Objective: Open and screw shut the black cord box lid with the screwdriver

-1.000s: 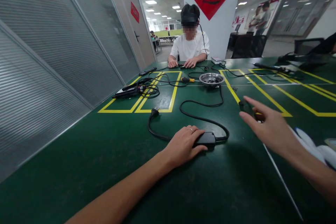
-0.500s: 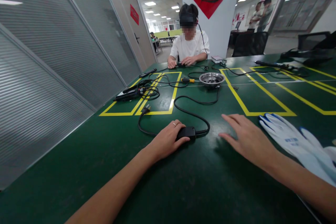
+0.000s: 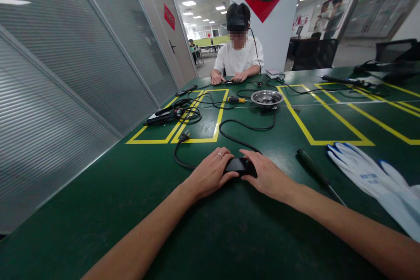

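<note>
A black power adapter (image 3: 240,165) with a cord at each end lies on the green table in front of me. My left hand (image 3: 211,169), a ring on one finger, is closed around its left end. Around the right end, my right hand (image 3: 268,174) grips with thumb and fingers. From the left side the cord curls up to a plug (image 3: 184,136) with metal prongs. The other cord (image 3: 248,127) loops away toward a metal bowl. Right of my right hand lies a dark green-handled screwdriver (image 3: 313,168), its shaft pointing toward me.
White gloves with blue edging (image 3: 367,175) lie at the right. Farther back are a metal bowl (image 3: 267,98) with small parts inside, a yellow-and-black screwdriver (image 3: 236,99) and tangled black cables (image 3: 188,111). Across the table (image 3: 183,245) sits a person in a white shirt (image 3: 238,59).
My right hand has moved left from above the bare table onto the adapter's right end. This uncovers the green-handled screwdriver. My left hand stays on the adapter.
</note>
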Motion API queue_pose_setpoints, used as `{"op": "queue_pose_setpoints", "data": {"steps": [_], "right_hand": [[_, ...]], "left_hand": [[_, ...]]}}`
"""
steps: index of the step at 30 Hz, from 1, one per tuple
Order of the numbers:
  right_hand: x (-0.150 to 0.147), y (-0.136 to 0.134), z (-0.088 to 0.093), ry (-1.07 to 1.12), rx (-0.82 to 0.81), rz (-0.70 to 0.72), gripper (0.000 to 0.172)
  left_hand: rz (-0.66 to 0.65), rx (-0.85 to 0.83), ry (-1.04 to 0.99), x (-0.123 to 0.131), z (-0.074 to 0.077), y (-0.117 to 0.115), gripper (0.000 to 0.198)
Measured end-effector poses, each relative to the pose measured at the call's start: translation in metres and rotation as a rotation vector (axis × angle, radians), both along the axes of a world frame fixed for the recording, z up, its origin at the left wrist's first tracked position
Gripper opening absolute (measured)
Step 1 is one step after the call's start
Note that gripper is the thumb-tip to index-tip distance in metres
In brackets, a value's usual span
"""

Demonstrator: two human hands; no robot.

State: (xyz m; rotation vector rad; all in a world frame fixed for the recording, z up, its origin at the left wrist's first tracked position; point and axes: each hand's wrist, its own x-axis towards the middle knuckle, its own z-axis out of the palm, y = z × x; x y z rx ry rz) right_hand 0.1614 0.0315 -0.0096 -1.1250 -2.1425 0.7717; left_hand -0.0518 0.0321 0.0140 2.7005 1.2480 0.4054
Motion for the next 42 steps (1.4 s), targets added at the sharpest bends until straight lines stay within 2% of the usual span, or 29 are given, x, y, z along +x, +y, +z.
{"op": "queue_pose_setpoints", "data": {"steps": [4,9,12,16,19,23,27,33,39,42], "right_hand": [[0.003,-0.002,0.016,0.128,-0.108,0.026,0.048],[0.008,-0.009,0.03,0.358,-0.334,0.079,0.057],[0.015,-0.015,0.031,0.513,-0.44,0.046,0.05],[0.038,-0.016,0.032,0.723,-0.567,-0.063,0.043],[0.059,-0.012,0.029,0.901,-0.729,-0.186,0.042],[0.074,-0.009,0.016,0.906,-0.769,-0.263,0.042],[0.079,-0.007,0.002,0.851,-0.75,-0.292,0.041],[0.094,0.001,-0.005,0.694,-0.607,-0.346,0.045],[0.099,0.017,0.001,0.366,-0.253,-0.454,0.053],[0.09,0.022,-0.003,0.123,-0.034,-0.433,0.049]], "left_hand": [[0.016,-0.026,-0.108,0.005,0.004,-0.005,0.036],[0.06,-0.101,-0.233,0.014,0.005,-0.015,0.033],[0.047,-0.09,-0.261,0.015,0.008,-0.019,0.042],[0.086,-0.018,-0.091,0.005,0.009,-0.013,0.059],[0.107,-0.075,0.066,-0.004,0.004,-0.004,0.044],[0.079,-0.103,0.088,-0.007,-0.001,0.001,0.043],[0.122,-0.043,0.073,-0.005,0.0,0.001,0.049],[0.186,0.071,-0.086,-0.004,0.004,0.0,0.035],[0.236,0.162,-0.218,-0.003,0.006,-0.001,0.033],[0.246,0.203,-0.289,-0.003,0.007,-0.002,0.029]]}}
